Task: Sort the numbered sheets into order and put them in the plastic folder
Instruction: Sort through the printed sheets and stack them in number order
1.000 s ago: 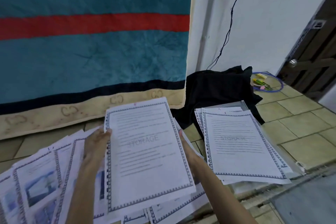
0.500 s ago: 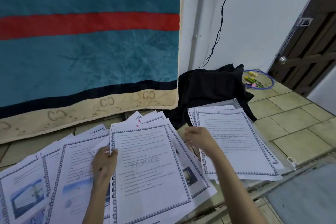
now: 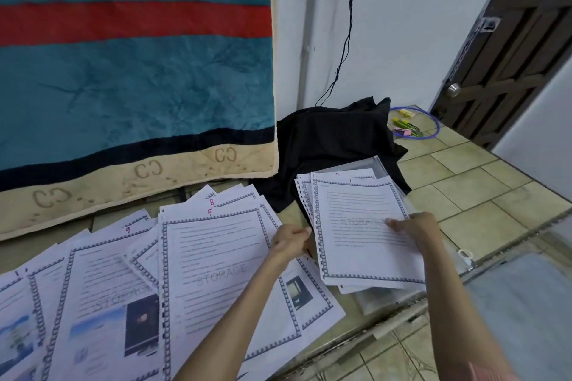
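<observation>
Now right hand (image 3: 416, 227) fingers curled, pinching right edge of small stack (image 3: 359, 226); left hand (image 3: 289, 241) fingers curled at stack's left edge, apparently gripping it. Stack lies on clear plastic folder (image 3: 379, 164), nothing visibly inside folder. Loose numbered sheets (image 3: 213, 269) fanned on tiled floor (image 3: 470, 192) left of stack, 5, 8, 9 visible.

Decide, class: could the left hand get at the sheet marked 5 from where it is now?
Probably yes. The left hand grips the left edge of the right-hand stack, right beside the sheet marked 5, which lies on top of the spread with nothing covering it. The hand would first have to let go of the stack.
</observation>
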`<state>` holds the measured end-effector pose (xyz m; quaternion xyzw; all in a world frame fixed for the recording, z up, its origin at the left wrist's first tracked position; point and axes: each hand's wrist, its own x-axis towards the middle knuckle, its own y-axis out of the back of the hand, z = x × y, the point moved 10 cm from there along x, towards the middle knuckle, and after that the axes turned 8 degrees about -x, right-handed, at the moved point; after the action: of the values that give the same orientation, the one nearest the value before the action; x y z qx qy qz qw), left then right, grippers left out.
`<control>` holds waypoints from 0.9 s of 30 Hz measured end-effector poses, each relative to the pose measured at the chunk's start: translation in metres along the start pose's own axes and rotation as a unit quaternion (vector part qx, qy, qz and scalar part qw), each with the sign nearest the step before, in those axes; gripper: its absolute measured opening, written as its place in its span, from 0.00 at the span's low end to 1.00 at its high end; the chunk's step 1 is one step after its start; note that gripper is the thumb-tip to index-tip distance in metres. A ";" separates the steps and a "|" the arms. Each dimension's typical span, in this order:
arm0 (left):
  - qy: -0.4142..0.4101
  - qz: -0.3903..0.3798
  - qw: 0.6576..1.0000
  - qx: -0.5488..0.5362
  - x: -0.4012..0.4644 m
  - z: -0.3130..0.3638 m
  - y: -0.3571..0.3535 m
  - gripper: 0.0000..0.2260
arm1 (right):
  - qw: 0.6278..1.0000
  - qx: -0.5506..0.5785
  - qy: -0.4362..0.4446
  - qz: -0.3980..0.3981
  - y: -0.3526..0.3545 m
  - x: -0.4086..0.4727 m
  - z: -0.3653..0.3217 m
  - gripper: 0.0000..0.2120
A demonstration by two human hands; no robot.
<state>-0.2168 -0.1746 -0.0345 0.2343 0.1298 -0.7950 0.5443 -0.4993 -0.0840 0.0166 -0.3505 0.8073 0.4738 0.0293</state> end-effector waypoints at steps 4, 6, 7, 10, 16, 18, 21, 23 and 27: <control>0.024 0.017 0.996 -0.086 0.013 -0.006 -0.009 0.08 | 0.996 0.092 0.013 -0.010 0.005 -0.001 0.004 0.15; 0.026 0.043 0.991 -0.123 0.016 -0.007 -0.004 0.12 | 0.995 0.091 0.018 -0.027 0.004 0.005 0.007 0.08; 0.028 0.047 0.988 -0.142 0.019 -0.008 -0.002 0.13 | 0.995 0.094 0.019 -0.040 0.005 0.007 0.009 0.08; 0.035 0.029 0.979 -0.199 0.017 -0.007 -0.002 0.12 | 0.988 0.125 0.040 -0.079 0.004 0.011 0.009 0.09; -0.044 0.021 0.982 -0.181 0.000 0.016 0.025 0.17 | 0.960 0.171 0.117 -0.186 -0.004 -0.001 -0.011 0.11; -0.063 0.031 0.979 -0.192 -0.006 0.021 0.042 0.18 | 0.948 0.176 0.151 -0.217 -0.009 -0.011 -0.026 0.11; -0.088 0.033 0.970 -0.223 -0.018 0.028 0.066 0.13 | 0.932 0.202 0.186 -0.237 -0.021 -0.021 -0.044 0.12; -0.107 0.049 0.966 -0.229 -0.026 0.030 0.085 0.12 | 0.920 0.211 0.212 -0.254 -0.035 -0.029 -0.056 0.17; -0.161 0.088 0.953 -0.242 -0.046 0.035 0.122 0.13 | 0.899 0.246 0.248 -0.264 -0.059 -0.039 -0.073 0.43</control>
<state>-0.0985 -0.1991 0.0247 -0.0251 0.2077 -0.7156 0.6664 -0.4142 -0.1381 0.0275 -0.6387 0.7570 0.1329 0.0372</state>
